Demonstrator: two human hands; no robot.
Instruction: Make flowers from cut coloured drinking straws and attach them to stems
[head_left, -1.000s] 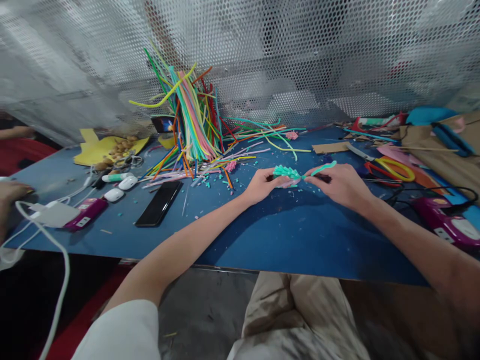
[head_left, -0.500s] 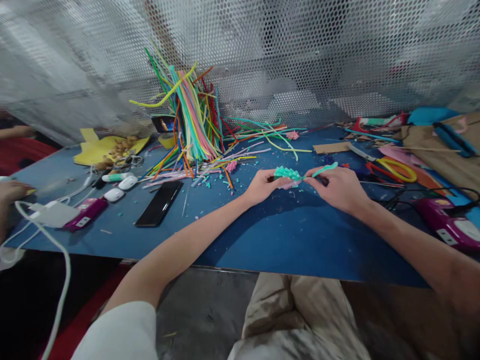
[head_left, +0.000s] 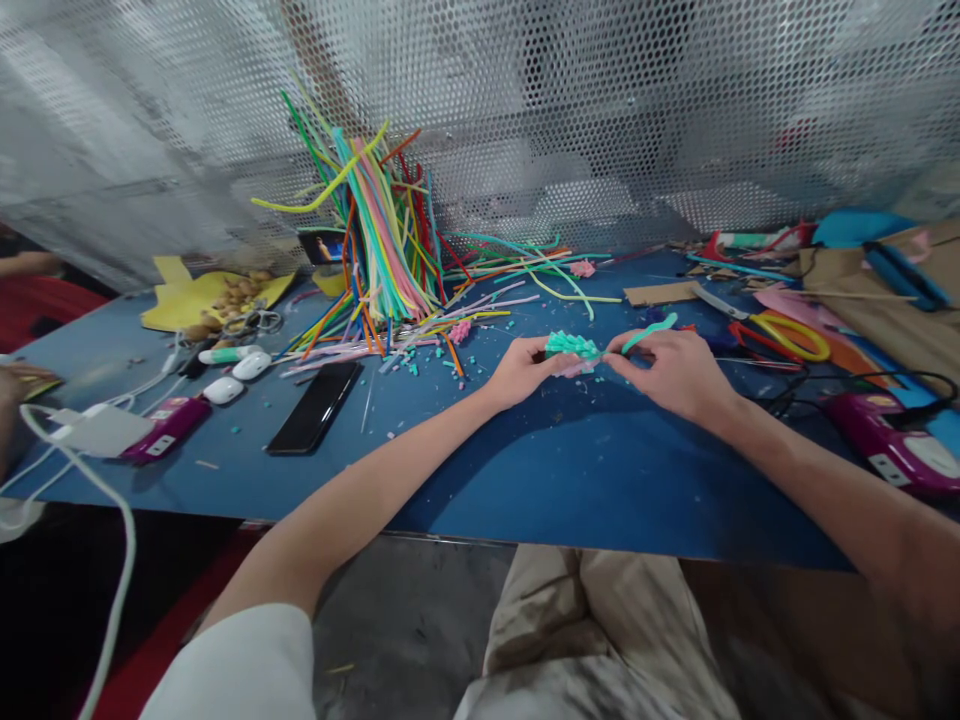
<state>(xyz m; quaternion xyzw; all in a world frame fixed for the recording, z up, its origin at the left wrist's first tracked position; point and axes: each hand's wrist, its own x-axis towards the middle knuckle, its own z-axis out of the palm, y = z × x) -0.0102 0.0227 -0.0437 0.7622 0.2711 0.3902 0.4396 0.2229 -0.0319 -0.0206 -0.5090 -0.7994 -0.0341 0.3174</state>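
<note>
My left hand (head_left: 527, 372) is closed around a bundle of short mint-green pipe cleaner pieces (head_left: 570, 345), with some pink (head_left: 581, 368) showing beneath it. The fingers of my right hand (head_left: 671, 368) pinch at the right tip of that bundle. From this hand a mint-green pipe cleaner (head_left: 651, 328) sticks out up and to the right. Both hands are just above the blue table, close together. What lies exactly between the right fingertips is too small to make out.
A tall bunch of coloured pipe cleaners (head_left: 382, 240) stands at the back left, with loose ones around it. A black phone (head_left: 315, 408) lies left of my arm. Scissors (head_left: 787, 335) and a purple power strip (head_left: 892, 440) are on the right. A co-worker's hand (head_left: 22, 385) shows far left.
My hands stay almost in place around the green bundle, with only slight finger movement on the right. The whole view has shifted a little.
</note>
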